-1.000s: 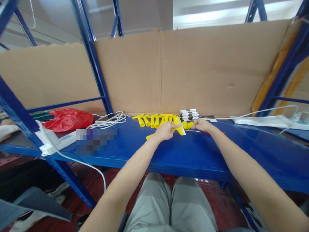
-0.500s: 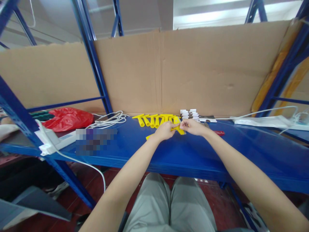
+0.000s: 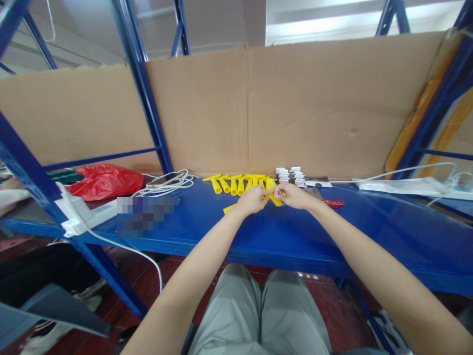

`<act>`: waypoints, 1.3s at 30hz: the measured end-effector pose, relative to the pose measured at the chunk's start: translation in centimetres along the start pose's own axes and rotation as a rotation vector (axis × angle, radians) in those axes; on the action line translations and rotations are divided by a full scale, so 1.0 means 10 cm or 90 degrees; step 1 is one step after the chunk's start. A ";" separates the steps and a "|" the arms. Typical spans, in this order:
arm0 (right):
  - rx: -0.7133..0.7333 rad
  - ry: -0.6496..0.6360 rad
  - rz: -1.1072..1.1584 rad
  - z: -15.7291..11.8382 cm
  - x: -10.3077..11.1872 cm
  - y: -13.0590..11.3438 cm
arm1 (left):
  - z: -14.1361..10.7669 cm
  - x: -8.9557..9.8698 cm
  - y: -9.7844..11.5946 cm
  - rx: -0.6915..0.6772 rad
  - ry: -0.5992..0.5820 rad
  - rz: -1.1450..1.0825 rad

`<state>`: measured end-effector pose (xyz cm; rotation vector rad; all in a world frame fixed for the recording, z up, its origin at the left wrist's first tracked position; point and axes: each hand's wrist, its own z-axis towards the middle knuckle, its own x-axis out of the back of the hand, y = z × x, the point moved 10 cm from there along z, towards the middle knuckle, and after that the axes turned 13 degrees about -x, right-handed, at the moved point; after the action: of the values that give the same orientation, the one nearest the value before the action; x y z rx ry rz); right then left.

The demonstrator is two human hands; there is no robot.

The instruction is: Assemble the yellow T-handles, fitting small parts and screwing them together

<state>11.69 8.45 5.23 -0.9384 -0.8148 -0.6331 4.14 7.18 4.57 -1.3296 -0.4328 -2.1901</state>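
My left hand is closed round a yellow T-shaped piece, whose handle runs under the palm and shows again below the wrist. Close against it on the right, my right hand has its fingers bent and pinched together at that piece; whatever is between them is too small to make out. Behind both hands lies a row of several yellow T-shaped pieces. Folded white papers are stacked behind my right hand. A red-handled tool lies to the right of it.
Blue shelf top under the hands, with a cardboard panel behind. To the left are a red plastic bag, coiled white cable and a white power strip. At the right lies a white strip. A person's shoe shows at lower left.
My right hand has shifted slightly, its fingers now more curled at the yellow piece. My left hand is nearly unchanged. The person's leg and shoe at lower left have moved.
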 end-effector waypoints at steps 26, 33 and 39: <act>-0.018 0.034 -0.163 -0.02 -0.05 -0.03 | -0.02 -0.01 -0.06 0.018 0.018 0.014; -0.070 0.010 -0.076 0.01 -0.05 0.05 | -0.02 0.01 -0.04 0.020 0.015 0.011; -0.102 0.015 -0.005 0.02 -0.06 0.12 | -0.03 0.02 -0.04 0.026 0.018 0.005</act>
<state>12.24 9.30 4.25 -1.0722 -0.7550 -0.7226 3.64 7.35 4.59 -1.2756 -0.4583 -2.1796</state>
